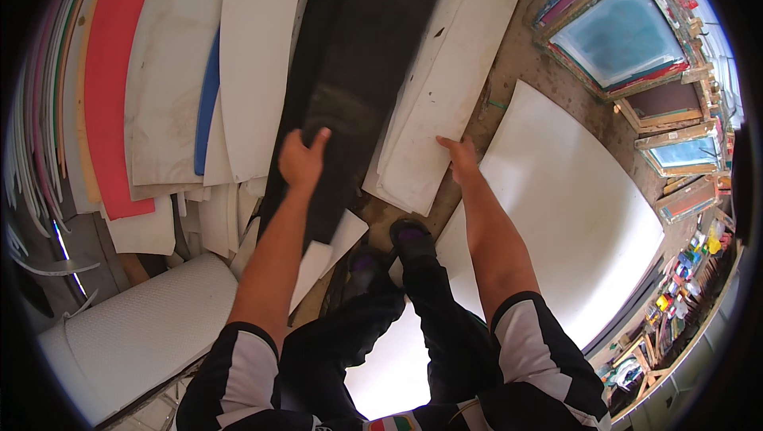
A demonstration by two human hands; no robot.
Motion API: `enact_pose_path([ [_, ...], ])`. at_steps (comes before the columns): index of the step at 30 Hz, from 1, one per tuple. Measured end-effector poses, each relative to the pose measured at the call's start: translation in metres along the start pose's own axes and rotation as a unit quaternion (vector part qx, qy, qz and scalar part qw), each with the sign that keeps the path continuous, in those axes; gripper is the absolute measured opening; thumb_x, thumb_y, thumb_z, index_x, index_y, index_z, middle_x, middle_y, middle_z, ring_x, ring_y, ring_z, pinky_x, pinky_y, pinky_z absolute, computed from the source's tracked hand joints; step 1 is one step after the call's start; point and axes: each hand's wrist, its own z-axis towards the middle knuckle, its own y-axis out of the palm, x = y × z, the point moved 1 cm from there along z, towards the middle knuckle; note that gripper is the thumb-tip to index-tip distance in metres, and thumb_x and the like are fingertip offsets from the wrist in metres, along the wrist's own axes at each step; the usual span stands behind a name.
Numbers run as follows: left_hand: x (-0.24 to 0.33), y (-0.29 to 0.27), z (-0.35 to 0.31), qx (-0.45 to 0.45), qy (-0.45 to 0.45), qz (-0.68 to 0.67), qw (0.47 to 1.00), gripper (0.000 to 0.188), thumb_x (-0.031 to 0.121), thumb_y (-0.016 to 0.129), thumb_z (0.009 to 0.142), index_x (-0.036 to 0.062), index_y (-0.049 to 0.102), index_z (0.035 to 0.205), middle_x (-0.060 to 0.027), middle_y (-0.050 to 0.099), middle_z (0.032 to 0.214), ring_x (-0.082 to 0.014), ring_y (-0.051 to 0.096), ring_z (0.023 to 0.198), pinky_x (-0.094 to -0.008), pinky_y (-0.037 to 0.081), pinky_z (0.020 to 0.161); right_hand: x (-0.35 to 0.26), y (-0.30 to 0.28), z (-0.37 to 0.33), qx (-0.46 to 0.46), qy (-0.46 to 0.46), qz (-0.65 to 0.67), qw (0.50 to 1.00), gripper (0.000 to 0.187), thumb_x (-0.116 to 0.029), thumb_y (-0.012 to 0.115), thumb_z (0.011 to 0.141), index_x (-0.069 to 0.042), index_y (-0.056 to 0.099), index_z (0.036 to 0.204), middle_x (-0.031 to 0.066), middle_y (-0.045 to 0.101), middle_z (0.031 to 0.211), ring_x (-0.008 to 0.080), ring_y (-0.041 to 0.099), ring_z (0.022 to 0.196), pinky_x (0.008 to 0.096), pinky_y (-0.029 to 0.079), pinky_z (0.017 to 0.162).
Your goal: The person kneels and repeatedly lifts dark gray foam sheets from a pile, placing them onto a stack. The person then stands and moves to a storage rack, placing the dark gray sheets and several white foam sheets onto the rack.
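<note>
Long black sheets (358, 89) stand in the middle, leaning away from me among other upright sheets. My left hand (302, 161) is closed on the left edge of a black sheet, thumb on its face and fingers partly hidden. Just right of the black ones stand several off-white sheets (433, 105) with scuffed faces. My right hand (462, 159) pinches the right edge of these, the thumb lying on the front face while the other fingers go behind it. How many sheets each hand grips cannot be made out.
Red (119, 89), cream and blue sheets lean at the left. A textured white roll (143, 336) lies at lower left. A large glossy white sheet (556, 193) lies at my right, near my feet. Framed screens (620, 34) stand at far right, above cluttered colourful items (675, 288).
</note>
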Motion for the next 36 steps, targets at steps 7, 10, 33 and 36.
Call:
enact_pose_path([
  [7,-0.015,-0.013,0.036,0.055,-0.031,0.118,0.991,0.071,0.053,0.084,0.083,0.0012,0.063,0.127,-0.0177,0.055,0.129,-0.0408,0.060,0.113,-0.0515,0.051,0.094,0.009,0.034,0.013,-0.054,0.008,0.108,0.993,0.075,-0.016,0.087,0.084,0.005,0.048,0.145,0.0212,0.063,0.136,0.0355,0.062,0.124,0.0471,0.052,0.104],
  [10,0.000,-0.011,0.031,0.018,-0.041,0.127,0.991,0.080,0.042,0.091,0.079,0.0036,0.053,0.139,-0.0182,0.061,0.125,-0.0405,0.063,0.111,-0.0499,0.052,0.096,0.004,0.038,0.007,-0.076,0.008,0.132,0.988,0.070,-0.011,0.085,0.084,0.004,0.050,0.143,0.0198,0.064,0.133,0.0340,0.064,0.121,0.0463,0.053,0.103],
  [33,0.061,-0.290,0.015,-0.515,-0.178,-0.397,0.739,0.069,0.047,0.065,0.102,0.0005,0.049,0.151,-0.0179,0.062,0.144,-0.0306,0.066,0.125,-0.0440,0.052,0.106,-0.060,0.065,-0.445,-0.237,-0.001,0.125,0.963,0.092,0.003,0.087,0.074,-0.004,0.037,0.151,0.0115,0.058,0.140,0.0271,0.056,0.132,0.0436,0.047,0.112],
  [36,0.032,-0.304,0.036,-0.522,-0.322,-0.571,0.546,0.074,0.050,0.066,0.100,0.0006,0.049,0.152,-0.0160,0.064,0.142,-0.0311,0.066,0.124,-0.0437,0.052,0.106,-0.043,0.073,-0.499,-0.279,0.001,0.097,0.955,0.085,0.004,0.086,0.077,-0.004,0.042,0.150,0.0101,0.059,0.139,0.0252,0.056,0.131,0.0431,0.048,0.112],
])
